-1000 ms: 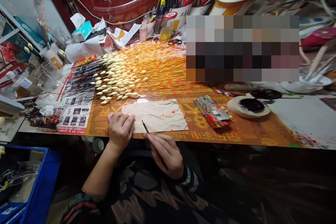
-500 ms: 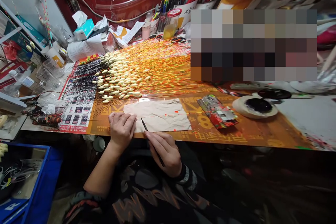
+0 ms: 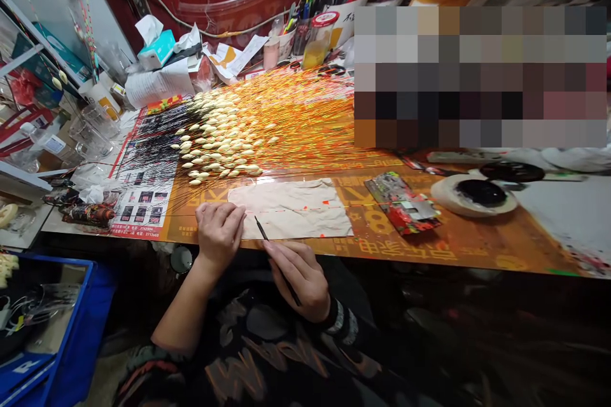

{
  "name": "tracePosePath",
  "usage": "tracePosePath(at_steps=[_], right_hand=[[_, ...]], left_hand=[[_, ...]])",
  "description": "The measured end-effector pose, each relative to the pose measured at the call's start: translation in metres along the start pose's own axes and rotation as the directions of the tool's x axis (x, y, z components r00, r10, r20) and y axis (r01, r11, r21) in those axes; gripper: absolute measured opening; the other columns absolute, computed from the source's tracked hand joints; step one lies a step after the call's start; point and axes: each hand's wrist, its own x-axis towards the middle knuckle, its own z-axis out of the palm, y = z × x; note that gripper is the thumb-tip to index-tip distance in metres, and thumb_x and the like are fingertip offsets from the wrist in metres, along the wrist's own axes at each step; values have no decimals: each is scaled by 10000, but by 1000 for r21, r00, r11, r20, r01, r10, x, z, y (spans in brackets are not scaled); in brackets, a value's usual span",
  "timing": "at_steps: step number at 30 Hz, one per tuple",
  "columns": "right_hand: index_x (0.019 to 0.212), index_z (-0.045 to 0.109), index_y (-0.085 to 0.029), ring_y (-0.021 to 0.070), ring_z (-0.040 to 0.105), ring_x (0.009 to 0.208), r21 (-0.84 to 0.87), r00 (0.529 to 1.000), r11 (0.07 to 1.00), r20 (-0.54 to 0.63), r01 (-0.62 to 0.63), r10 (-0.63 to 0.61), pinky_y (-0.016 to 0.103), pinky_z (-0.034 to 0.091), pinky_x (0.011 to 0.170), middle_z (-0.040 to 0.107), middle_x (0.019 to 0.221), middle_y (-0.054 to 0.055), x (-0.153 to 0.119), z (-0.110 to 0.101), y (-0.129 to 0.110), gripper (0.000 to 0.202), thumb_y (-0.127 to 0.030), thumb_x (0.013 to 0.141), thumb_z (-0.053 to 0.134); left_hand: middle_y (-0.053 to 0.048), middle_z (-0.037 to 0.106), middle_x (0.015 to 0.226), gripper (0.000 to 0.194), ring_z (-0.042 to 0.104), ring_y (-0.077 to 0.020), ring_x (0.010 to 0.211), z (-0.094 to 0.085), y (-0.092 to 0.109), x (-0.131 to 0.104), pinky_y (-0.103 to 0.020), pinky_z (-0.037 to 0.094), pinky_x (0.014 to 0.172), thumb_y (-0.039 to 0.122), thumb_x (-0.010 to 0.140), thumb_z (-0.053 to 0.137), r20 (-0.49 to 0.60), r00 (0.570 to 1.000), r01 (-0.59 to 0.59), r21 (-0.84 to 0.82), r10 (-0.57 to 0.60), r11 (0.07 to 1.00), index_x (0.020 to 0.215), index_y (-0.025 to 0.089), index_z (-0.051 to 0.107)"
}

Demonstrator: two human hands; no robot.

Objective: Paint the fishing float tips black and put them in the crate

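My left hand (image 3: 219, 230) is closed over a fishing float at the left end of a pale cloth (image 3: 286, 226). Its body is hidden under the fingers, while its thin, red-marked antenna (image 3: 281, 210) runs right across the cloth. In my right hand (image 3: 301, 276) is a slim dark paintbrush (image 3: 260, 227), pinched between thumb and fingers. The brush tip points up and left, a little below the antenna and apart from it. Beyond the cloth lie many fishing floats (image 3: 222, 133) with cream bodies, black stems to the left and orange-yellow antennas to the right.
Right of the cloth lies a paint-smeared block (image 3: 403, 203), then a tape roll (image 3: 472, 196) with a black centre. A tissue box (image 3: 157, 48), a red-lidded jar (image 3: 321, 41) and brush pots stand behind. A blue crate (image 3: 62, 324) sits below left. Pixelation hides the upper right.
The view has shifted slightly, so the table things appear a little further right. My left hand still holds the float and my right the brush; the brush tip has moved very slightly.
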Motion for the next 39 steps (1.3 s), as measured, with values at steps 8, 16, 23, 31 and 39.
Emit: tracePosePath(at_steps=[8, 16, 23, 31, 39], right_hand=[[1480, 409, -208, 242, 645, 1021, -24, 999, 999, 11, -31, 31, 387, 546, 824, 693, 1165, 113, 2, 4, -2, 625, -38, 896, 552], [1483, 404, -213, 246, 644, 1018, -40, 999, 998, 27, -42, 43, 395, 537, 823, 687, 1181, 114, 3, 4, -3, 631, -30, 898, 551], [1482, 404, -193, 248, 643, 1010, -11, 1000, 1000, 22, 7, -6, 397, 550, 808, 694, 1152, 121, 4, 1, -4, 633, -29, 891, 561], [1482, 402, -198, 246, 648, 1016, -5, 999, 1000, 34, 6, -6, 396, 562, 810, 694, 1152, 117, 6, 8, -6, 631, -34, 893, 556], [1488, 393, -202, 243, 647, 1029, -24, 999, 1000, 50, -20, 21, 390, 555, 824, 686, 1181, 120, 4, 10, -5, 623, -50, 902, 539]], left_hand=[[-56, 719, 981, 169, 600, -202, 930, 0, 0, -1, -408, 369, 918, 226, 925, 592, -3, 1000, 3, 1, -3, 1000, 1069, 210, 678], [-61, 718, 986, 174, 611, -201, 929, 1, 0, -2, -409, 366, 928, 240, 930, 584, 20, 1000, 24, 10, -24, 1000, 1068, 225, 690], [-57, 718, 988, 175, 599, -197, 926, -1, -2, -4, -399, 365, 922, 227, 927, 584, -8, 1000, 23, 2, -23, 1000, 1073, 212, 680], [-61, 718, 993, 176, 605, -196, 934, -2, -3, -6, -393, 378, 917, 235, 927, 587, 7, 999, 45, 3, -45, 999, 1075, 212, 679], [-68, 718, 990, 187, 614, -202, 941, -3, -3, -6, -404, 381, 923, 243, 935, 568, 10, 998, 55, -5, -55, 998, 1080, 220, 684]])
